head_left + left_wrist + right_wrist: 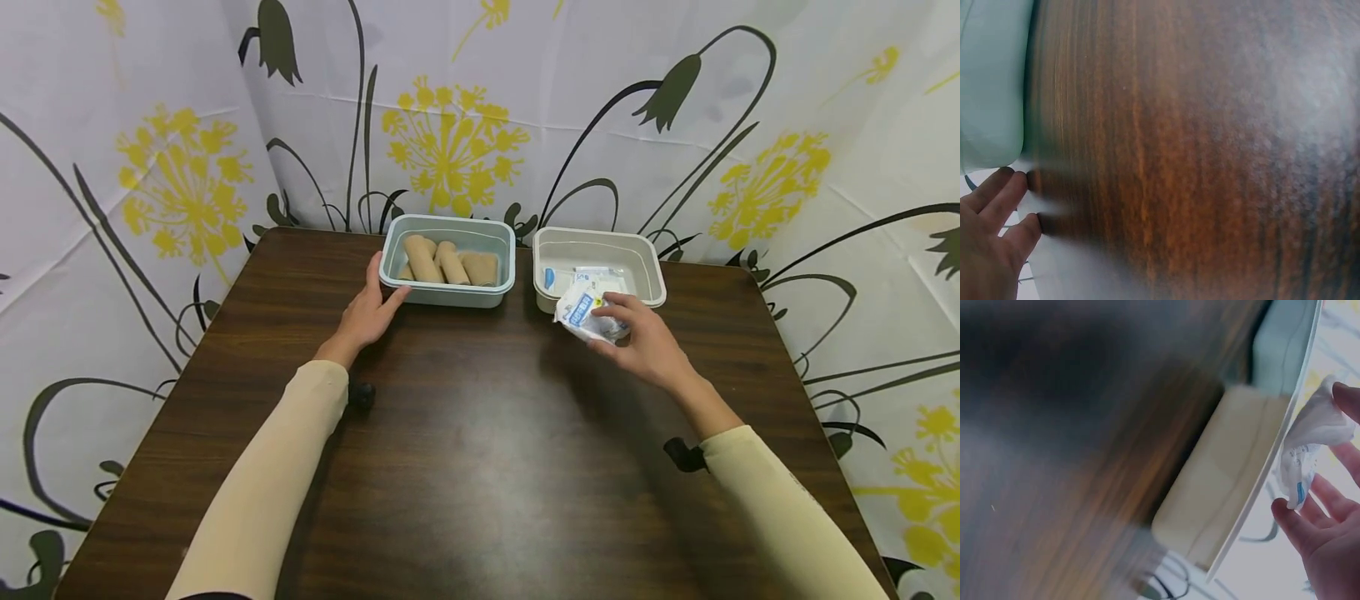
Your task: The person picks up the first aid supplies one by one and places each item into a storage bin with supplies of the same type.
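In the head view, a white plastic packet [579, 313] with blue print is pinched between the thumb and fingers of my right hand [648, 343], over the front rim of a beige bin [641, 265]. Several similar white packets [598, 277] lie inside that bin. My left hand [362, 317] rests at the left end of a pale blue-green bin [450, 295], fingers fairly straight along its side and thumb near the front corner. Tan rolled bundles [423, 260], perhaps bandages, fill this second bin. Crumpled film on the packet [1310, 437] shows in the right wrist view.
Both bins stand side by side at the back of a dark wooden table [480, 450], with a narrow gap between them. A white curtain [322, 117] with yellow and grey-green flowers hangs right behind the table and along both sides.
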`<state>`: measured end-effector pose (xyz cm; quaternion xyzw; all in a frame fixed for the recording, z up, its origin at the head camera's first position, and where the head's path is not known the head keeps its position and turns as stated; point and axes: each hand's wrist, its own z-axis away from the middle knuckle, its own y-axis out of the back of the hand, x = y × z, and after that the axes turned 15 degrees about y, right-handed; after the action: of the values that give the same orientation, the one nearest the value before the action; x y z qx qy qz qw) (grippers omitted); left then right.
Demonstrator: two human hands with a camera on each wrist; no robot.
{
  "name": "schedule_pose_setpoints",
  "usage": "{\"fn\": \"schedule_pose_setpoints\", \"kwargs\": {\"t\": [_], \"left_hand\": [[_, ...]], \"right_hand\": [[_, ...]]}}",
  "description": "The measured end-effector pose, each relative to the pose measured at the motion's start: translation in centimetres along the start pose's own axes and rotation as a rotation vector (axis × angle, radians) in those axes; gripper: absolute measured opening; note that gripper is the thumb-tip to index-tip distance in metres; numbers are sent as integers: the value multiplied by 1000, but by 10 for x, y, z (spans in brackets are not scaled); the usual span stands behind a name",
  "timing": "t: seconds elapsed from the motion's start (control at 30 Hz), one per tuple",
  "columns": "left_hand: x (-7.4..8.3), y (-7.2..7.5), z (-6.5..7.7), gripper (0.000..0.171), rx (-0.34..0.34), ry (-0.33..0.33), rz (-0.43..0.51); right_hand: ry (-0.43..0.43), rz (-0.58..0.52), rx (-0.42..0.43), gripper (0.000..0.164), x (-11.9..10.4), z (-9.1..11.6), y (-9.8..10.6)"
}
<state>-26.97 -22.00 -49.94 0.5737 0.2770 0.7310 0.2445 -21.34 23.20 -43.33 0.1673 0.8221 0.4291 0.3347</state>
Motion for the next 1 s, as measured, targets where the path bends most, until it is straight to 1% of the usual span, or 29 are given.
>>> {"fn": "schedule_pose_setpoints", "kwargs": {"t": [0.17, 0.3, 0.47, 0.6, 0.87, 0.93, 1.0], "left_hand": [[0, -1, 0, 84, 0, 7, 0], [0, 0, 1, 83, -3, 8, -1], [0, 1, 1, 83, -8, 8, -7], [1, 0, 1, 83, -6, 5, -6], [2, 1, 1, 83, -5, 3, -3], [2, 1, 1, 83, -4, 7, -1], [1, 1, 1, 83, -2, 7, -2]], "right_hand": [[-74, 18, 20, 41, 26, -11, 5], [-112, 33, 31, 39, 40, -20, 4], [-96, 73, 36, 37, 52, -30, 3], [-86, 100, 18, 36, 56, -38, 4], [-155, 150, -65, 40, 59, -48, 5], [-134, 166, -67, 40, 62, -49, 5], [-81, 207, -63, 39, 65, -49, 5]]}}
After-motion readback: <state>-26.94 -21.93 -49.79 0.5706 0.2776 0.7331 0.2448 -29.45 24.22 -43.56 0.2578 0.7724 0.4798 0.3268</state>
